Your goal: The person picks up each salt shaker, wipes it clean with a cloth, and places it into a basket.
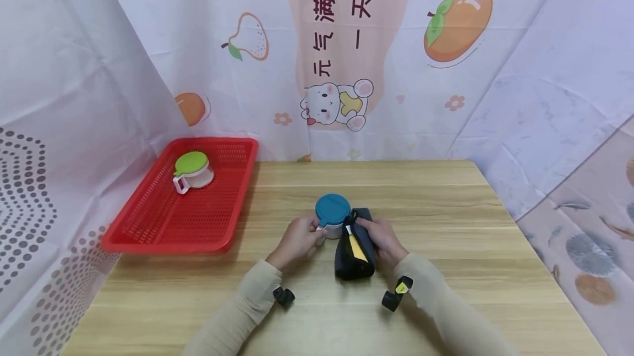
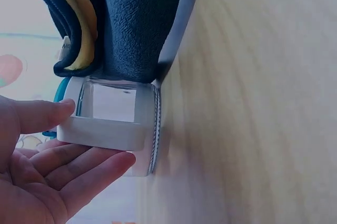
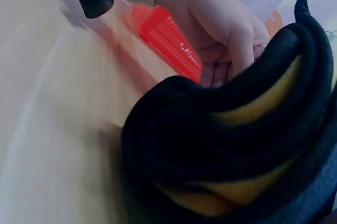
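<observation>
Head view: left grip [image 1: 299, 239] pinches the blue-lidded jar [image 1: 333, 208] by its handle [image 2: 102, 133] on the tabletop [image 1: 317, 317], right grip [image 1: 382, 239] holds dark cloth [image 1: 365, 251] beside it; one hard shove could skid the jar loose.

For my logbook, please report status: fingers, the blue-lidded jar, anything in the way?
Left fingers pinch the blue-lidded jar by its handle. Right fingers grip dark cloth. Cloth partly hides jar in head view.
</observation>
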{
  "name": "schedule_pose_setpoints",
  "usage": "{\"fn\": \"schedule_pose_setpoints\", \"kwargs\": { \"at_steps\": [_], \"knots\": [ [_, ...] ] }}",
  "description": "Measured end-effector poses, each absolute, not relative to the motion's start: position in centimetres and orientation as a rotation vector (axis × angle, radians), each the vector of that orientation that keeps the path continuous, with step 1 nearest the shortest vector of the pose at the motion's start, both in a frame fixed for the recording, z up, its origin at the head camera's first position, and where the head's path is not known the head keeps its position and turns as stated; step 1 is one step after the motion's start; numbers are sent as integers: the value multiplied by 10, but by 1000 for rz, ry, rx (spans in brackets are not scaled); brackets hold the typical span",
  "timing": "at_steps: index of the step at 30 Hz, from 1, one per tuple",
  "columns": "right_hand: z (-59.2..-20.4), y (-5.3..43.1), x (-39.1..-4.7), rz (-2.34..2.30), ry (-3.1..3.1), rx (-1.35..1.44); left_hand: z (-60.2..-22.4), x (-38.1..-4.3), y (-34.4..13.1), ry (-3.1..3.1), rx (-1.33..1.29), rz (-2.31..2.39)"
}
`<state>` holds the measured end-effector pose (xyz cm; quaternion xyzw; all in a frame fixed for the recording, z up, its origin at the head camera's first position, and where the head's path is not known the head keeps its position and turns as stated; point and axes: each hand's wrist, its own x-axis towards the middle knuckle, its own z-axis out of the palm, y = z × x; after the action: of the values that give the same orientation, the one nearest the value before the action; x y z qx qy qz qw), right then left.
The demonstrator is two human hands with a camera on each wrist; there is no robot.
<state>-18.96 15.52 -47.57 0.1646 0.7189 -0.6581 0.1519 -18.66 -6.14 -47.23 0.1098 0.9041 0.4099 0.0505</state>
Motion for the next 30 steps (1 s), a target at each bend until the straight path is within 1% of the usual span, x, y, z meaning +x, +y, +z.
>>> {"fn": "schedule_pose_setpoints", "kwargs": {
  "at_steps": [14,17,26,30],
  "knots": [
    [-471,167,-207,-1758,2069,316,-469,-195,-79,2632,464,1229],
    [-475,169,-213,-1759,2069,298,-469,-197,-83,2615,480,1223],
    [-476,175,-225,-1653,2129,217,-467,-200,-90,2614,490,1195],
    [-476,175,-225,-1663,2115,227,-467,-199,-89,2586,424,1264]
  ]
}}
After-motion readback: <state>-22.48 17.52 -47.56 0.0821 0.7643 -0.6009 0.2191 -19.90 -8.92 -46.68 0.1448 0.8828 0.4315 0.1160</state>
